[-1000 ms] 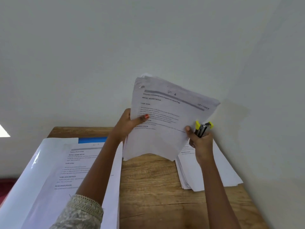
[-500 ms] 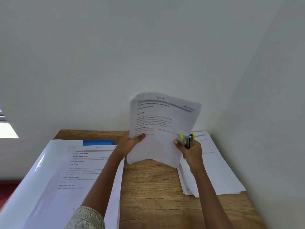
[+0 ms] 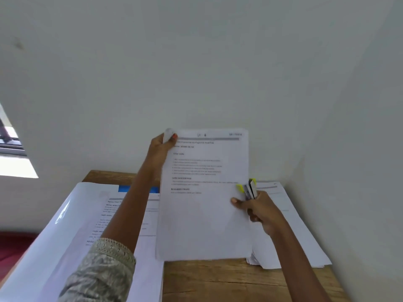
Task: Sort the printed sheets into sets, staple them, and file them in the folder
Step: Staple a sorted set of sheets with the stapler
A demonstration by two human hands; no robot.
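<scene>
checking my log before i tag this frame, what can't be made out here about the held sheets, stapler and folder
Head view only.
Held sheets: small print blurred; top-left corner under the left hand, so a staple cannot be told.
Stapler: mostly buried in the right hand.
Folder: cut off by the left and bottom edges, crossed by the left arm.

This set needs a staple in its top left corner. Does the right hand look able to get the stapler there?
Probably not yet: the left hand pinches that corner, and the right hand, gripping the stapler, also pinches the set.
</scene>
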